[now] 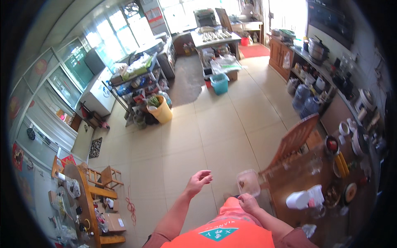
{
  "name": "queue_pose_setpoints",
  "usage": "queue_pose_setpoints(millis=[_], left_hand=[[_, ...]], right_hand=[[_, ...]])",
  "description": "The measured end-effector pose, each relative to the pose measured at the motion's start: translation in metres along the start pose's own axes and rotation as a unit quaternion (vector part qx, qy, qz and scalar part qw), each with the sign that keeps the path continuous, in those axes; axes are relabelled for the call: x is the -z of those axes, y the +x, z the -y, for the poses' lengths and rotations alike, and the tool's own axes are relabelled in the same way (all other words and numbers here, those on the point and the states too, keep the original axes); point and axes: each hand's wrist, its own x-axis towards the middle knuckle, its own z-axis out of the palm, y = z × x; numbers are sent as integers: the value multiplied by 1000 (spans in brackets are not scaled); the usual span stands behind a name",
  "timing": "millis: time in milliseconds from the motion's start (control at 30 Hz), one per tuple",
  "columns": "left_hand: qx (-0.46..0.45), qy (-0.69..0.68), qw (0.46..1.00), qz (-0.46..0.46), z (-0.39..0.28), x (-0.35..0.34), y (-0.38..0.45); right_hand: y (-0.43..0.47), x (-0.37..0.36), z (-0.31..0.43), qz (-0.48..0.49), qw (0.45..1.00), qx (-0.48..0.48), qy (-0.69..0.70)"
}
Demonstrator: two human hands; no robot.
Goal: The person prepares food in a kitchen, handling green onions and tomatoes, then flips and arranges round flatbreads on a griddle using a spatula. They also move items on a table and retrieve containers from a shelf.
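My right hand (249,203) grips the near edge of a translucent, pinkish plastic container (252,180), in front of my orange apron (226,234). A small brown thing, too blurred to name, shows in the container. My left hand (199,182) hangs over the tiled floor, apart from the container; its fingers are loosely curled with a gap to the thumb, and nothing shows in them. Just right of the container stands a brown wooden table (279,195). On it are a white cylindrical container (297,200) and a white-and-pink packet (315,195).
A wooden chair (293,141) stands at the table's far side. Ahead are a yellow bucket (162,111) holding greens, a turquoise bin (219,84) and a worktable (200,43) bearing pale dough pieces (214,35). Red cord (131,206) lies on the floor near a cluttered wooden table (79,189).
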Motion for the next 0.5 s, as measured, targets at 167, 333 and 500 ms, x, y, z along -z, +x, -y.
queue_pose_setpoints(millis=[167,333,500], left_hand=[[-42,103,993,28,10,96,149],[108,498,860,-8,117,238,146],[318,364,875,-22,-22,303,167]], right_hand=[[178,-27,40,106,994,1,37],[368,-17,143,320,944,30,74],[505,-69,319,534,750,377,103]])
